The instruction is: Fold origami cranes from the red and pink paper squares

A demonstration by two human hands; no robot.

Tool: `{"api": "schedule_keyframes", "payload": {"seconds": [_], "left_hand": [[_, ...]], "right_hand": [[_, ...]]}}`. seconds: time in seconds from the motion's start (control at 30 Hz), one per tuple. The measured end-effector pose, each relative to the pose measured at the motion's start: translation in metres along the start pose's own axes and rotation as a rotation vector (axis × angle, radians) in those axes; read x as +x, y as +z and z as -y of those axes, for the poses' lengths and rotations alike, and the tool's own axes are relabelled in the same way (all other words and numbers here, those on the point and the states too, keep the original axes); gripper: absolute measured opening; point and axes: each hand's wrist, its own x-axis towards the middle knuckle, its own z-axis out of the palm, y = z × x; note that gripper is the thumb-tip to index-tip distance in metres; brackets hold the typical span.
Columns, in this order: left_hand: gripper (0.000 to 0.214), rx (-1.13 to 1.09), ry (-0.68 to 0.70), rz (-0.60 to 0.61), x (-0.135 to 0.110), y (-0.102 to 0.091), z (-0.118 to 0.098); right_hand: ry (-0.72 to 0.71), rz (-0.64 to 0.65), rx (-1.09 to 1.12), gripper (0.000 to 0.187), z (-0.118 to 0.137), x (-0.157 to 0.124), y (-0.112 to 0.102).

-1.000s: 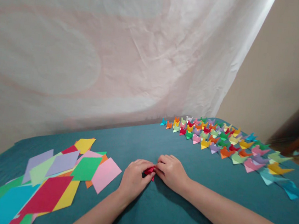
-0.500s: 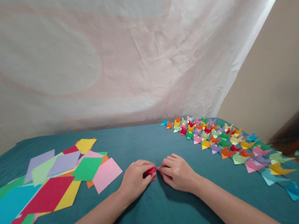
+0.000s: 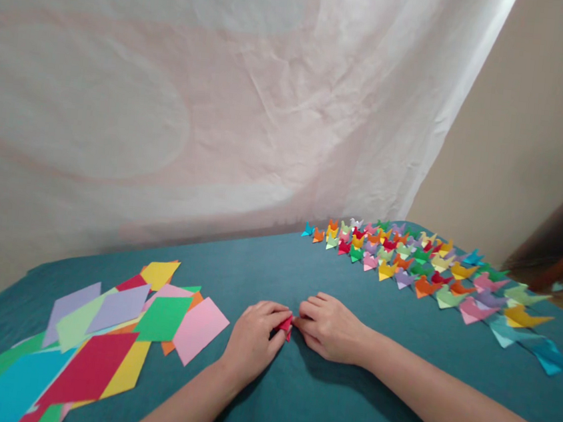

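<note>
Between the 2 hands (image 3: 330,328), the left (image 3: 254,334) holds folded red paper (image 3: 286,325).

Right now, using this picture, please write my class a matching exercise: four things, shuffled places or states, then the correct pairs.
1. Small folded red paper piece
2. Flat four-sided multicoloured paper sheets
3. Small folded multicoloured paper birds
4. Teal fabric tablecloth

A. Standing grouped on the right
B. Spread beneath the other three
C. Held in the left hand
D. Overlapping on the left

Pairs: 1-C, 2-D, 3-A, 4-B
</note>
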Motion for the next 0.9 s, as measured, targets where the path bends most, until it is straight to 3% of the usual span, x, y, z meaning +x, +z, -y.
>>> {"api": "schedule_keyframes", "payload": {"seconds": [0.9], "left_hand": [[0.033,0.118,0.101,0.049,-0.0050,-0.0076,-0.0102]], "right_hand": [[0.029,-0.037,-0.021,0.018,0.0038,0.0014,-0.0028]]}}
